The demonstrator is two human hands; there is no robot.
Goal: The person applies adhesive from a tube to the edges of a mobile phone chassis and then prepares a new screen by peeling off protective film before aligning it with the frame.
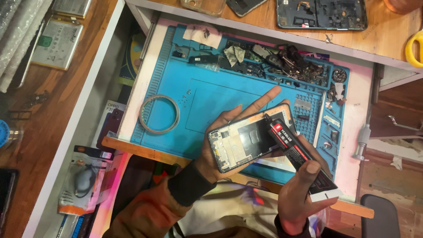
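Observation:
My left hand (pixel 220 136) holds an opened phone frame (pixel 246 139) flat over the blue work mat (pixel 207 97), fingers stretched under it toward the far side. The frame shows a black inner panel and a small camera part at its near-left corner. My right hand (pixel 304 194) grips a black and red glue tube (pixel 299 154), whose thin nozzle tip touches the frame's upper right edge. The tube's white flat end points toward my body.
A coil of thin tape (pixel 159 114) lies on the mat's left part. Small phone parts and screws (pixel 282 61) fill the mat's far trays. Another stripped phone frame (pixel 321 14) lies on the wooden desk beyond. Phone batteries (pixel 57 42) lie on the left desk.

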